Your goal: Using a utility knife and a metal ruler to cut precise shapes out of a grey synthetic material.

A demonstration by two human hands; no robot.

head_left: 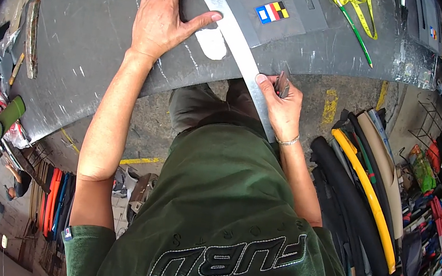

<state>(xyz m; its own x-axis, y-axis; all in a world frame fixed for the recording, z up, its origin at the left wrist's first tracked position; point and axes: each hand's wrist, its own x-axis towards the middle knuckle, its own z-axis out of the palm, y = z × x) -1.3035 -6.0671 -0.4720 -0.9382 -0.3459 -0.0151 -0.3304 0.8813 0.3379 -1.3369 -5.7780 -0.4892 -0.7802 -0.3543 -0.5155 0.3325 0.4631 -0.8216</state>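
We find the left hand (161, 18) spread palm down, gripping nothing, its thumb laid on the metal straightedge (238, 48) and its fingers to the left of the strip. We note the right hand (283, 107) closed around a dark hand tool (282, 84), its thumb also on the straightedge; we cannot tell whether its hidden fingers pinch the strip from below.

The straightedge lies between the two hands, slanting from the upper edge of view, across the dark worktable (100, 38) and past its near edge toward the person's green shirt (224, 194). Just right of the strip, and beyond the right hand, we record grey material (297, 28) bearing a multicoloured patch (271, 13). A white oval patch (211, 43) shows below the left thumb.

Farther right lie a green pencil (355, 35) and a yellow measuring tape (366, 15). Below the table, at right, we observe a yellow roll (362, 190) beside black ones.
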